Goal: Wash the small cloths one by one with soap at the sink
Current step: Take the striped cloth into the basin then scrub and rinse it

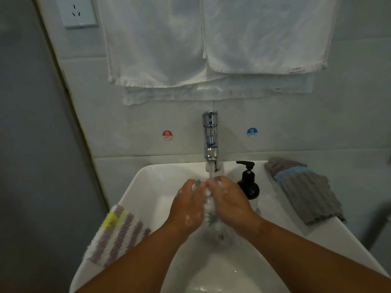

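A soapy small cloth [209, 210] is bunched between my hands over the white sink [148, 191]. My left hand [188, 206] grips it from the left and my right hand [229, 199] grips it from the right, both flecked with suds. Water runs from the chrome tap [210, 138] onto the cloth and my fingertips. A black soap pump bottle [248, 182] stands on the sink's back right rim. A striped purple, white and yellow cloth [120, 233] lies on the left rim. Grey and blue cloths [304, 191] are stacked on the right rim.
White towels [211, 43] hang on the wall above the tap. Hot [167, 134] and cold [252, 132] stickers flank the tap. A wall socket [77, 11] sits at the top left. A grey wall runs down the left side.
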A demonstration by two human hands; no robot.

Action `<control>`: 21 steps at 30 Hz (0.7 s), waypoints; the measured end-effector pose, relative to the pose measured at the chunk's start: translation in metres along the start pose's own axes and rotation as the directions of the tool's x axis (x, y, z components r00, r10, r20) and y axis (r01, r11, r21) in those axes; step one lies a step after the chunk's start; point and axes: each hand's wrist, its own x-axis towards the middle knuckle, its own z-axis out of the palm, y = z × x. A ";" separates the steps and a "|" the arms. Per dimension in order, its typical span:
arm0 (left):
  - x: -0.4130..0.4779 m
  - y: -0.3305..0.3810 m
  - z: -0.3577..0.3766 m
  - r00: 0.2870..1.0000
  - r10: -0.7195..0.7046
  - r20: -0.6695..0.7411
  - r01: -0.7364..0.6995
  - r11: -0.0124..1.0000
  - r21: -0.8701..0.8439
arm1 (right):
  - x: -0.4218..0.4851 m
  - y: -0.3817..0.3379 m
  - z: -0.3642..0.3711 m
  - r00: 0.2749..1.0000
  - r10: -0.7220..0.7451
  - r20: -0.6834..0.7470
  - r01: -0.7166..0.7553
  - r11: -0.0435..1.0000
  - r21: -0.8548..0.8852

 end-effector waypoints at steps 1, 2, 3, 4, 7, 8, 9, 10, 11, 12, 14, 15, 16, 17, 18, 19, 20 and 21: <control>0.000 0.001 0.001 1.000 0.010 -0.016 -0.009 0.999 0.046 | 0.000 -0.003 0.000 1.000 0.017 -0.013 -0.017 1.000 -0.019; 0.000 0.004 0.002 1.000 -0.001 -0.029 0.004 0.995 0.099 | 0.000 -0.007 0.000 1.000 0.024 -0.018 -0.025 0.999 -0.042; 0.000 0.007 0.003 0.999 -0.017 -0.041 0.022 0.992 0.121 | 0.000 -0.006 0.000 0.999 0.032 -0.022 -0.033 0.997 -0.071; 0.000 0.008 0.004 0.998 -0.039 -0.057 0.046 0.992 0.118 | -0.001 -0.004 0.001 0.998 0.055 -0.008 -0.056 0.997 -0.050; -0.003 0.007 0.001 0.994 -0.062 -0.095 0.066 0.997 0.042 | -0.001 0.001 0.003 0.992 0.107 0.073 -0.115 0.986 0.118; -0.002 0.004 -0.001 0.992 -0.053 -0.111 0.054 0.998 0.012 | -0.002 0.003 0.003 0.991 0.087 0.102 -0.099 0.987 0.123; -0.001 0.001 -0.002 0.991 -0.044 -0.125 0.043 0.999 -0.014 | -0.001 0.004 0.001 0.989 0.087 0.121 -0.105 0.983 0.149; -0.001 0.000 -0.003 0.991 -0.042 -0.126 0.037 0.998 -0.040 | 0.000 0.004 -0.001 0.984 0.102 0.143 -0.129 0.973 0.189; -0.001 0.000 -0.004 0.994 -0.044 -0.102 0.035 0.995 -0.088 | 0.003 0.007 -0.003 0.978 0.119 0.172 -0.158 0.958 0.237; 0.001 -0.002 -0.004 0.996 -0.046 -0.074 0.036 0.990 -0.135 | 0.004 0.007 -0.005 0.973 0.128 0.194 -0.179 0.945 0.273; 0.001 -0.002 -0.005 0.999 -0.040 0.011 0.041 0.975 -0.220 | 0.006 0.007 -0.008 0.974 0.129 0.189 -0.181 0.940 0.290; 0.000 -0.001 -0.006 0.999 -0.023 0.049 0.034 0.967 -0.251 | 0.006 0.006 -0.009 0.978 0.117 0.172 -0.165 0.939 0.302; -0.001 -0.001 -0.006 0.996 -0.007 0.083 0.029 0.962 -0.271 | 0.006 0.006 -0.010 0.983 0.111 0.148 -0.153 0.935 0.319; 0.000 -0.003 -0.005 0.995 0.015 0.101 0.012 0.965 -0.261 | 0.006 0.007 -0.010 0.987 0.104 0.119 -0.137 0.938 0.318; -0.001 -0.003 -0.004 0.994 0.031 0.107 -0.008 0.977 -0.211 | 0.006 0.007 -0.011 0.991 0.102 0.086 -0.123 0.949 0.289; -0.002 -0.002 -0.003 0.994 0.042 0.105 -0.026 0.989 -0.149 | 0.006 0.009 -0.010 0.994 0.093 0.055 -0.103 0.963 0.248; -0.003 -0.002 -0.002 0.996 0.042 0.084 -0.034 0.995 -0.093 | 0.005 0.009 -0.009 0.997 0.070 0.029 -0.074 0.977 0.198; -0.002 -0.002 -0.001 0.998 0.043 0.054 -0.040 0.998 -0.050 | 0.004 0.009 -0.007 0.999 0.050 0.014 -0.052 0.987 0.153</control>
